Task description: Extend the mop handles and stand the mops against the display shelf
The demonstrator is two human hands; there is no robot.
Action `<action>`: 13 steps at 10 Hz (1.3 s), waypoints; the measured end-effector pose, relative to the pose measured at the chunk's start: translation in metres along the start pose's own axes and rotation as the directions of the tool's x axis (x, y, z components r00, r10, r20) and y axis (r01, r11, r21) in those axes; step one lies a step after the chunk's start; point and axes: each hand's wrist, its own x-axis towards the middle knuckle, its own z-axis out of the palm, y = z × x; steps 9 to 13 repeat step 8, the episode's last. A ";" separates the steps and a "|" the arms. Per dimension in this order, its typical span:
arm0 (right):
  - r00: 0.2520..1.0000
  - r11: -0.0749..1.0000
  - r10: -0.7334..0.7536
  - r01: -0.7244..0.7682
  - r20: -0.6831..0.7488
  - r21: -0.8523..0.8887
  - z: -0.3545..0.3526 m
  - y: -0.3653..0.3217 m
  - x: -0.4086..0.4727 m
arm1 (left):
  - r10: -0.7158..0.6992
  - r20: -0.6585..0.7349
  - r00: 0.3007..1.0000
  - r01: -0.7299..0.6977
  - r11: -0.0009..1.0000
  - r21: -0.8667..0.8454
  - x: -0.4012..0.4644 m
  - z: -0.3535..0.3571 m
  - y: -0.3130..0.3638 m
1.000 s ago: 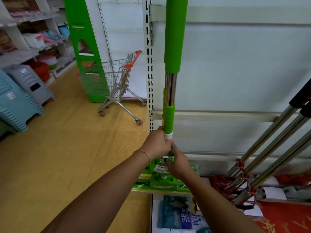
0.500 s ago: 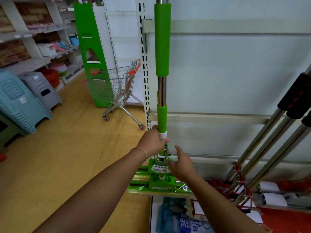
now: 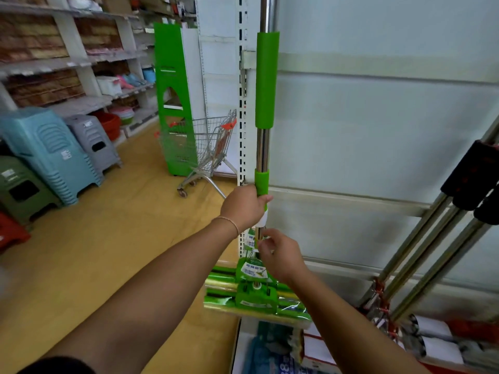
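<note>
A green mop stands upright against the white display shelf point(image 3: 378, 136). It has a long green foam grip point(image 3: 267, 79), a chrome shaft point(image 3: 262, 149) and a green locking collar point(image 3: 261, 182). Its green head point(image 3: 255, 294) rests on the shelf's base. My left hand point(image 3: 244, 207) grips the handle at the collar's lower end. Just below, my right hand point(image 3: 280, 255) pinches the thin lower shaft with curled fingers. Three chrome mops with black grips point(image 3: 432, 252) lean against the shelf at the right.
A shopping cart point(image 3: 213, 147) stands on the yellow floor behind the shelf's slotted upright point(image 3: 243, 117). Stacked plastic stools point(image 3: 48, 155) line the left aisle under stocked shelves. A green shelf end point(image 3: 172, 103) stands beside the cart. Packaged goods point(image 3: 275, 352) lie on the bottom shelf.
My right hand let go of the shaft and opened half a second ago, then closed on it again. My left hand kept its grip at the collar.
</note>
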 end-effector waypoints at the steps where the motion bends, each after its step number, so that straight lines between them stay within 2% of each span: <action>1: 1.000 1.000 -0.019 0.019 0.008 0.006 -0.004 0.001 -0.004 | -0.019 0.010 1.000 0.019 1.000 -0.016 0.000 -0.001 0.000; 3: 0.999 1.000 -0.025 0.024 0.044 0.008 -0.009 0.001 -0.009 | -0.015 0.045 0.999 0.015 1.000 0.018 0.001 -0.004 -0.001; 5: 0.995 0.999 -0.049 0.051 0.090 -0.015 -0.006 -0.005 -0.009 | -0.015 0.063 0.998 0.016 1.000 -0.022 -0.010 -0.006 -0.004; 7: 0.996 0.998 -0.057 0.058 0.065 -0.002 -0.011 -0.011 -0.021 | -0.008 0.137 0.991 0.014 0.999 -0.037 -0.034 -0.006 -0.016; 8: 0.999 0.999 -0.032 0.032 0.000 -0.010 -0.019 -0.011 -0.022 | -0.001 0.177 0.984 0.006 1.000 -0.027 -0.043 -0.010 -0.015; 13: 0.999 0.999 -0.032 0.032 0.000 -0.010 -0.019 -0.011 -0.022 | -0.001 0.177 0.984 0.006 1.000 -0.027 -0.043 -0.010 -0.015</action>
